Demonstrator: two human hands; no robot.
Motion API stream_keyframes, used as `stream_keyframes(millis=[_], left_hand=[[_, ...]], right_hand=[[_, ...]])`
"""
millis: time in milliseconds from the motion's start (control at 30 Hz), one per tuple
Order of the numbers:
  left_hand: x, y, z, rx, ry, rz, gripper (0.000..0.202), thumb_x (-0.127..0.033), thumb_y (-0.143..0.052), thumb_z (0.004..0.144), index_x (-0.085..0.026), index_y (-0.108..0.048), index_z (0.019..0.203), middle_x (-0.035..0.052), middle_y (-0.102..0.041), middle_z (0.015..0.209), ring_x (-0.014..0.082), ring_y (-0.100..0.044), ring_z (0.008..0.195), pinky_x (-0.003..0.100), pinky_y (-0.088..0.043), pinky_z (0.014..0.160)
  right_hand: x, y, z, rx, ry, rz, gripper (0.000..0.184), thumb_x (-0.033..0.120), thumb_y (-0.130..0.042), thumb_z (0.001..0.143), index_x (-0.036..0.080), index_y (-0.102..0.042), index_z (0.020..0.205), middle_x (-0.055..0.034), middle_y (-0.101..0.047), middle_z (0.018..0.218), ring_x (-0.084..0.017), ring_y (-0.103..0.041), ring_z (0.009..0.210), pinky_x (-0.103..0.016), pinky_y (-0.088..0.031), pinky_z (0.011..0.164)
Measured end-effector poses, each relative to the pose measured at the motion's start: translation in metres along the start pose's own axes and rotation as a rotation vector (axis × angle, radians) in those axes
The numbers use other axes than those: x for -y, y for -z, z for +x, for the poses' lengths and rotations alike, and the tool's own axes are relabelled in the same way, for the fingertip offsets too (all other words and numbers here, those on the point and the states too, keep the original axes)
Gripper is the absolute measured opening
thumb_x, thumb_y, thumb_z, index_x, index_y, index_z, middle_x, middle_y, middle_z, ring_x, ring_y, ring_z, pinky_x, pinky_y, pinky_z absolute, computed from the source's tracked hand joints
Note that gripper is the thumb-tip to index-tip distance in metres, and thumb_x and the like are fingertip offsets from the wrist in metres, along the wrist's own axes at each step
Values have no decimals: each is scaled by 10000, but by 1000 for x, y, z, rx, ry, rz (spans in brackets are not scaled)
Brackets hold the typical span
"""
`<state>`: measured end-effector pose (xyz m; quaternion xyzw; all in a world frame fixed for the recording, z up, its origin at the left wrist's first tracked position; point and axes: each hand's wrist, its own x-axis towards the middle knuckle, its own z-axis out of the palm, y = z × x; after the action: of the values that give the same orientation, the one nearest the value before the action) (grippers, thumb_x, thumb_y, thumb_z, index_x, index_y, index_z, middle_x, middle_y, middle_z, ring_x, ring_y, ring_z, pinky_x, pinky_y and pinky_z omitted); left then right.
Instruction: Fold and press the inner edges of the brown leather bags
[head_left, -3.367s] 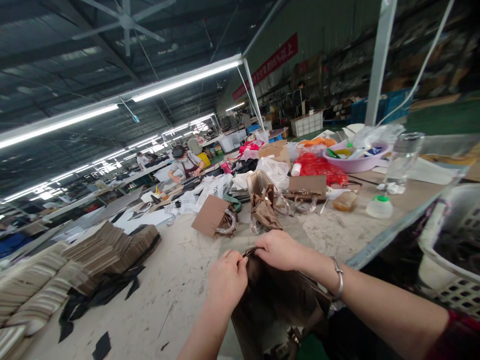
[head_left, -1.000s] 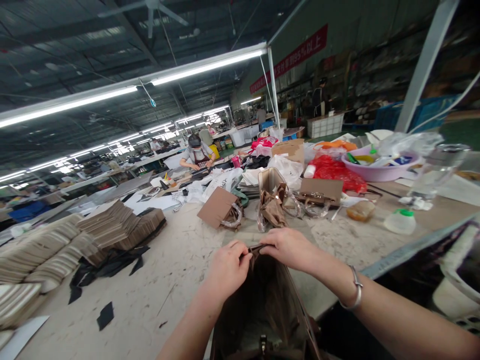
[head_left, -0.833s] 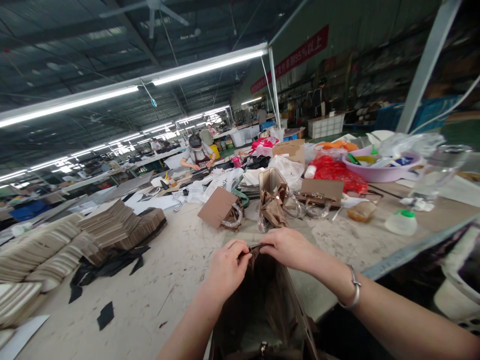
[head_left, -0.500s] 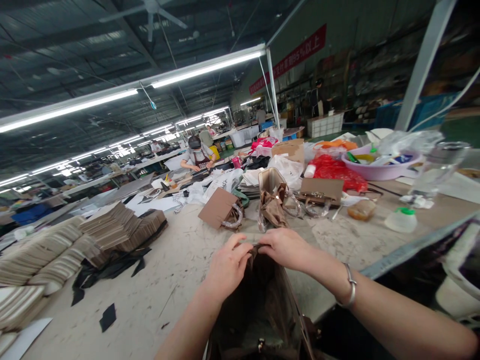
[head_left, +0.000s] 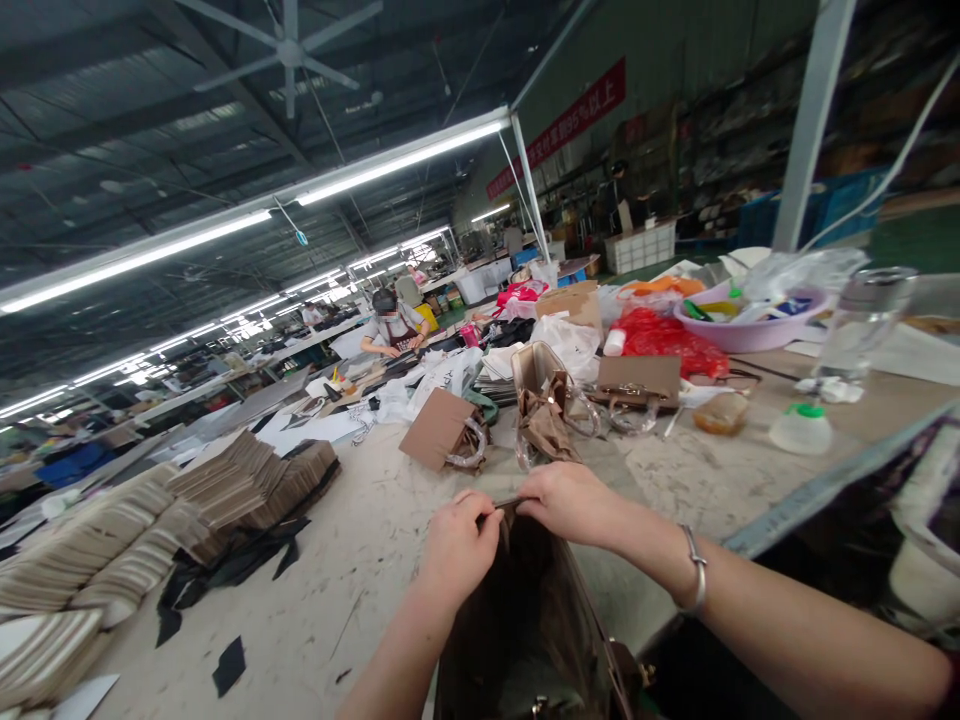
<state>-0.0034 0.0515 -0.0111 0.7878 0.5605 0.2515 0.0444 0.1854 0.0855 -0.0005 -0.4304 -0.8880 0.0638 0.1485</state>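
A dark brown bag point(head_left: 525, 620) lies open toward me at the near edge of the worktable point(head_left: 360, 560). My left hand point(head_left: 459, 545) is closed in a pinch on the far rim of the bag. Touching that same rim from the right, my right hand point(head_left: 571, 500) has its fingers curled over the edge; a metal bangle sits on its wrist. The two hands nearly meet at the rim. Beyond them stand other brown bags point(head_left: 544, 410) with clear-wrapped handles.
Stacks of cut tan pieces point(head_left: 225, 480) and black scraps point(head_left: 225, 570) lie on the left. A lilac basin point(head_left: 750, 320), red plastic bag point(head_left: 664, 345), clear jar point(head_left: 862, 320) and white bottle point(head_left: 801, 428) are at right. A person point(head_left: 390, 325) works at a far table.
My hands have stayed on the bag's far rim, the left fingers closing back into a pinch. The camera has shifted slightly, so the scene sits a little differently.
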Motion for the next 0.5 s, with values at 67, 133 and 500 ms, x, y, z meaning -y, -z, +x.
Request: stream_keyframes(millis=[67, 133, 500], left_hand=[[-2, -4, 2, -16, 52, 11, 143, -205, -533, 822, -181, -605, 701, 12, -618, 747, 141, -577, 725, 259, -452, 699], [-3, -7, 3, -22, 75, 21, 150, -205, -534, 815, -178, -603, 684, 12, -611, 731, 139, -571, 712, 254, -437, 684], [-5, -8, 5, -44, 138, 60, 140, -197, -550, 789, -175, -610, 664, 11, -612, 714, 133, -563, 679, 242, -392, 650]], right_hand=[[0, 1, 0, -2, -20, 4, 258, 337, -489, 839, 236, -726, 816, -40, -720, 836, -204, -637, 813, -267, -422, 659], [-1, 1, 0, -7, -28, 9, 251, 335, -498, 828, 238, -728, 808, -40, -721, 838, -203, -636, 816, -268, -421, 665], [1, 0, 5, -3, -41, 13, 273, 314, -466, 835, 237, -727, 821, -39, -717, 841, -197, -632, 827, -268, -408, 672]])
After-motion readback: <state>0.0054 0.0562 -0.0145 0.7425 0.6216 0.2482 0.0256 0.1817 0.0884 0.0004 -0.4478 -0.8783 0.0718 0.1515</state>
